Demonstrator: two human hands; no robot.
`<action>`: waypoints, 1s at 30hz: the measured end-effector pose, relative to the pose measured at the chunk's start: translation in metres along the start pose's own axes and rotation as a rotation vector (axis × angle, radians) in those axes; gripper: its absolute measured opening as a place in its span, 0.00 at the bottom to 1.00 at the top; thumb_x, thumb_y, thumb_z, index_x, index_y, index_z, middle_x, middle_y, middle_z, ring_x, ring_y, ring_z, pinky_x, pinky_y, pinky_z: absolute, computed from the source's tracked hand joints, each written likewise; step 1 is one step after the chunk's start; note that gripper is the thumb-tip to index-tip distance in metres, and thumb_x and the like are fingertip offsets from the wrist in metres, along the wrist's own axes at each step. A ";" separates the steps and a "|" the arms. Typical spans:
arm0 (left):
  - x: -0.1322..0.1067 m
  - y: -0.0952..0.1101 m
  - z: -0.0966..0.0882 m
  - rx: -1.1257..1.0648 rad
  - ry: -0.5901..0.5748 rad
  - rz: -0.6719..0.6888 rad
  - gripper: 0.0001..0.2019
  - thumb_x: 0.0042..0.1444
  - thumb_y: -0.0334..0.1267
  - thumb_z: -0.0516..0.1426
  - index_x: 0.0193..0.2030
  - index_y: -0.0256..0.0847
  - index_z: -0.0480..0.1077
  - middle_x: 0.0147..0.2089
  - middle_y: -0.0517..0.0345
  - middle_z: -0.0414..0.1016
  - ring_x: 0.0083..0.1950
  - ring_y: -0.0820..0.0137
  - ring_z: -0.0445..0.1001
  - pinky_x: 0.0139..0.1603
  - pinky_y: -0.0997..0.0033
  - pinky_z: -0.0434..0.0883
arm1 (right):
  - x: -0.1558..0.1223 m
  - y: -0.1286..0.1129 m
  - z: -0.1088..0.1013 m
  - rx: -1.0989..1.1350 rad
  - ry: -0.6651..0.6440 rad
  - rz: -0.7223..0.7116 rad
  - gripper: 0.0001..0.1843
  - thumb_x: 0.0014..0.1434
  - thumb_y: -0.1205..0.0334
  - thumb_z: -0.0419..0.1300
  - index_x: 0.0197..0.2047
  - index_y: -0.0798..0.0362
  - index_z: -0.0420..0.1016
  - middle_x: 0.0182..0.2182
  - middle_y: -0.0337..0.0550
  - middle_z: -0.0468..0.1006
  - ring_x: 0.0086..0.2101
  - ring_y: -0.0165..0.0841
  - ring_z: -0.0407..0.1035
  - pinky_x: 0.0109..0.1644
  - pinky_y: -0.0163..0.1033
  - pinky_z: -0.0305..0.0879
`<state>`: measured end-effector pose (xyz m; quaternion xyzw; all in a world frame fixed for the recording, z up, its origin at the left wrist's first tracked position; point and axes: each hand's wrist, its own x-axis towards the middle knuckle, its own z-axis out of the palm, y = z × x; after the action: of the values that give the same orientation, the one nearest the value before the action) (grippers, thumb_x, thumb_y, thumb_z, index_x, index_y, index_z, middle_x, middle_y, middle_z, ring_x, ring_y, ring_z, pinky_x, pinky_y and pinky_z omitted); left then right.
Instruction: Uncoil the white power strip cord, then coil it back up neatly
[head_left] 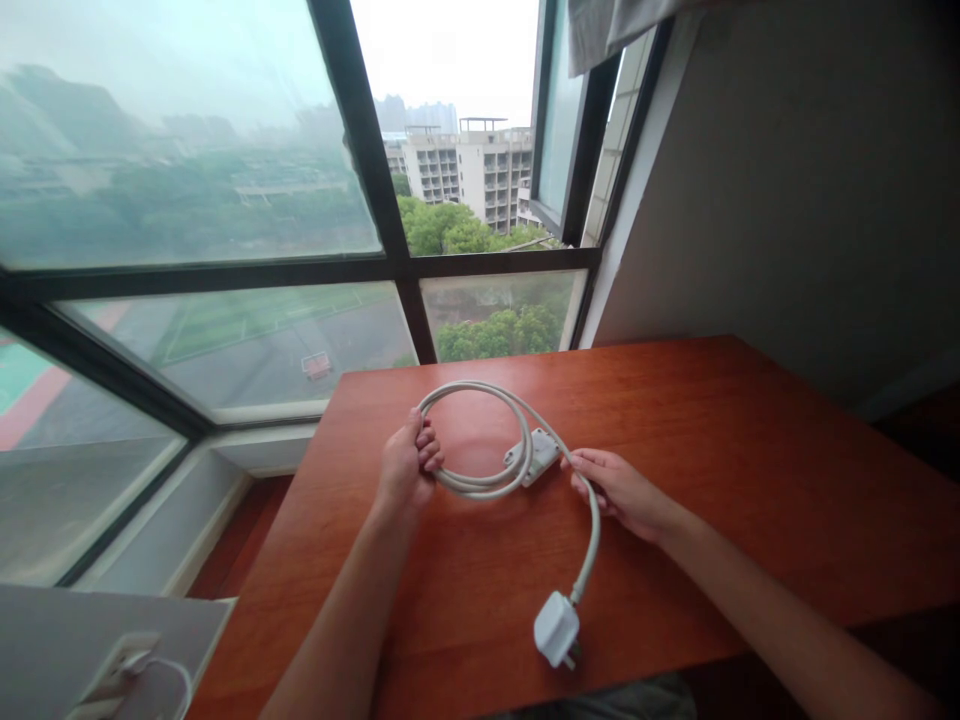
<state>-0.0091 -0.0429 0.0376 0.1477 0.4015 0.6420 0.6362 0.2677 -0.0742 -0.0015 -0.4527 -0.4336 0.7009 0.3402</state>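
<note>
My left hand point(414, 458) is closed around the left side of a coiled white power cord point(480, 492), whose loops form a ring above the table. My right hand point(611, 488) pinches the same cord near its free end, to the right of the coil. From there the cord bends down to a white plug point(557, 630), its metal prongs pointing down near the table's front edge. Behind the right side of the loops lies a white power strip point(541, 455), partly covered by the cord.
A reddish-brown wooden table point(712, 430) spans the view under my hands. Windows with dark frames point(397, 265) stand beyond it, one pane open outward. A wall socket point(112, 670) with a white charger plugged in is at the lower left. A grey wall point(787, 200) rises at the right.
</note>
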 end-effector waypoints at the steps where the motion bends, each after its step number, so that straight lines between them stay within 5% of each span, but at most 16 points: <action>1: 0.000 -0.001 0.000 -0.008 0.005 -0.003 0.12 0.60 0.40 0.57 0.31 0.36 0.61 0.17 0.73 0.50 0.11 0.86 0.48 0.10 0.86 0.48 | 0.000 0.003 0.004 0.053 0.011 0.002 0.20 0.53 0.46 0.61 0.38 0.54 0.69 0.20 0.30 0.66 0.15 0.19 0.49 0.16 0.26 0.39; 15: 0.000 -0.012 0.002 -0.113 -0.023 -0.083 0.08 0.61 0.38 0.53 0.32 0.37 0.62 0.18 0.70 0.54 0.13 0.82 0.51 0.12 0.83 0.53 | 0.006 0.024 0.077 0.859 0.222 0.005 0.03 0.56 0.66 0.62 0.32 0.55 0.72 0.25 0.37 0.74 0.21 0.21 0.65 0.21 0.23 0.64; 20: 0.000 -0.014 0.004 -0.082 0.022 -0.078 0.08 0.61 0.35 0.52 0.30 0.36 0.63 0.20 0.64 0.62 0.16 0.80 0.59 0.15 0.81 0.61 | 0.011 0.024 0.088 0.946 0.336 -0.060 0.03 0.57 0.67 0.61 0.31 0.54 0.73 0.27 0.38 0.76 0.23 0.23 0.68 0.25 0.25 0.70; 26: -0.003 -0.017 0.008 -0.153 -0.006 -0.051 0.10 0.58 0.28 0.51 0.25 0.37 0.61 0.17 0.66 0.57 0.16 0.81 0.56 0.16 0.83 0.60 | 0.014 0.030 0.097 0.879 0.460 -0.170 0.02 0.56 0.63 0.63 0.32 0.51 0.73 0.30 0.39 0.78 0.28 0.27 0.72 0.32 0.32 0.76; 30: -0.002 -0.019 0.008 -0.130 0.058 -0.050 0.08 0.59 0.30 0.52 0.28 0.36 0.64 0.20 0.64 0.63 0.19 0.80 0.62 0.22 0.81 0.68 | 0.013 0.031 0.107 0.808 0.460 -0.234 0.06 0.54 0.60 0.65 0.34 0.51 0.72 0.33 0.40 0.78 0.32 0.29 0.74 0.38 0.35 0.77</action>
<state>0.0100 -0.0443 0.0303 0.0771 0.3809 0.6547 0.6483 0.1607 -0.1075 -0.0107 -0.3757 -0.0878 0.6519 0.6528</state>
